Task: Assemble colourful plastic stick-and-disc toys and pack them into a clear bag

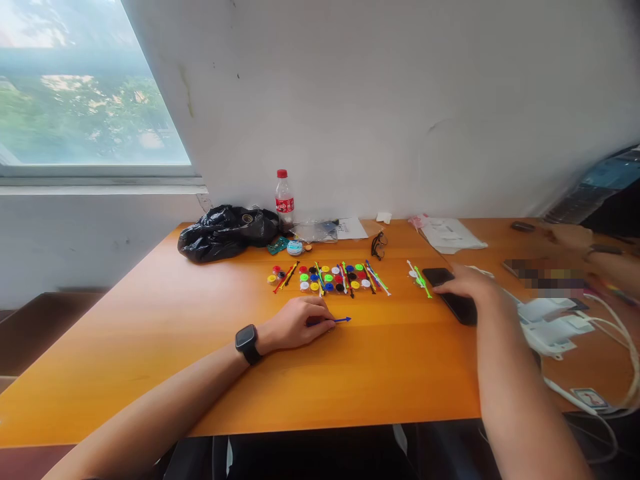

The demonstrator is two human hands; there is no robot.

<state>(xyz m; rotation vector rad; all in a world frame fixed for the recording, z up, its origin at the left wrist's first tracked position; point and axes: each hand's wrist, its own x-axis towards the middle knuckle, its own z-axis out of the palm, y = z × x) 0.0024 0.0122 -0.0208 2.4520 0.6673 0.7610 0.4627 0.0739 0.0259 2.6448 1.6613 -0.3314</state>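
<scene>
My left hand (305, 321), with a black watch (247, 340) at the wrist, rests on the table. Its fingers are closed on a thin blue arrow-shaped stick (344, 320), whose pointed tip faces right. My right hand (470, 285) grips a black smartphone (463, 308), the thumb at its left edge and the other fingers mostly hidden. Beyond my left hand, small coloured round pieces (327, 287) lie in rows, with bundles of coloured arrow sticks (379, 277) between them. Just left of the phone lie green and white sticks (423, 279) beside white round pieces.
Along the back stand a black plastic bag (225, 233) and a cola bottle (285, 200). Glasses (379, 245) and a white packet (453, 233) lie further right. White chargers (555, 327) and cables (617, 327) crowd the right side, where another person's arm (575, 237) reaches in.
</scene>
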